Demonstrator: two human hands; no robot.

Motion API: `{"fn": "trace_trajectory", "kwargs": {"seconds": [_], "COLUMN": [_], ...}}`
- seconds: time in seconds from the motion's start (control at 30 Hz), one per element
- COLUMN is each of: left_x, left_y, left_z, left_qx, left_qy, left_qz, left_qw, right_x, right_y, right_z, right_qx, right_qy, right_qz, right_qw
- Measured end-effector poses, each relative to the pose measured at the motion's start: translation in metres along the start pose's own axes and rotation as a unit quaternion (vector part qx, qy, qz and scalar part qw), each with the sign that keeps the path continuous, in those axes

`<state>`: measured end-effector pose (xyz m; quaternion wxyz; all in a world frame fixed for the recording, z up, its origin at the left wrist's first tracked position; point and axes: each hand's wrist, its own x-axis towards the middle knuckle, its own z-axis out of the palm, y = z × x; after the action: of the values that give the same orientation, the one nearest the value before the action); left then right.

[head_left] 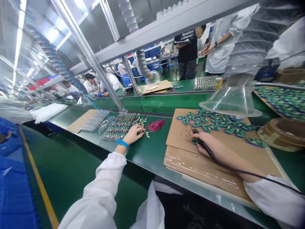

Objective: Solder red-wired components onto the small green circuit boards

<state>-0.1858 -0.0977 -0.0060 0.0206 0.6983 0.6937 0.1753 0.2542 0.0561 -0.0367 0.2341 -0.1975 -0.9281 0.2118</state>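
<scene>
I hold a corded black soldering iron (195,131) aslant, tip forward-left, beside a small green board (195,141); small metallic pieces (141,120) lie heaped by my left hand (132,135).

The scene is bright, lit coolly from overhead by long ceiling lights (19,38) that bleach to white at upper left. Glare streaks the clear tape (202,171) on the cardboard (186,136), and highlights catch the transparent hood (234,95). Shade gathers beneath the workbench (154,146). The left hand (134,134) and right hand (202,143) look fairly crisp; the far background is soft, with pixelated patches. Wide-angle distortion tilts and stretches the edges — the blue bins (14,178) smear — and the upper right corner falls to black.
</scene>
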Motion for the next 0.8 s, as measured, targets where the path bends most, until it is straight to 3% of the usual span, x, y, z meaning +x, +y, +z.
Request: {"fn": "trace_trajectory", "kwargs": {"seconds": [0.17, 0.33, 0.6, 0.73, 0.8], "left_x": [0.007, 0.02, 0.042, 0.037, 0.041], "left_y": [0.003, 0.005, -0.011, -0.025, -0.023], "left_z": [0.005, -0.002, -0.01, 0.001, 0.01], "left_qx": [0.026, 0.04, -0.046, -0.089, -0.139], "left_qy": [0.031, 0.071, 0.143, 0.229, 0.282], "left_qz": [-0.038, -0.062, -0.094, -0.256, -0.278], "left_qw": [0.998, 0.995, 0.984, 0.935, 0.908], "right_x": [0.005, 0.007, -0.001, -0.003, -0.003], "right_y": [-0.016, -0.025, -0.035, -0.037, -0.037], "right_z": [0.0, -0.001, -0.008, -0.005, -0.004], "right_qx": [0.016, 0.056, 0.075, 0.073, 0.077], "right_qy": [0.021, 0.037, 0.075, 0.065, 0.063], "right_qz": [-0.014, 0.003, 0.074, 0.099, 0.108], "right_qw": [1.0, 0.998, 0.992, 0.99, 0.989]}}
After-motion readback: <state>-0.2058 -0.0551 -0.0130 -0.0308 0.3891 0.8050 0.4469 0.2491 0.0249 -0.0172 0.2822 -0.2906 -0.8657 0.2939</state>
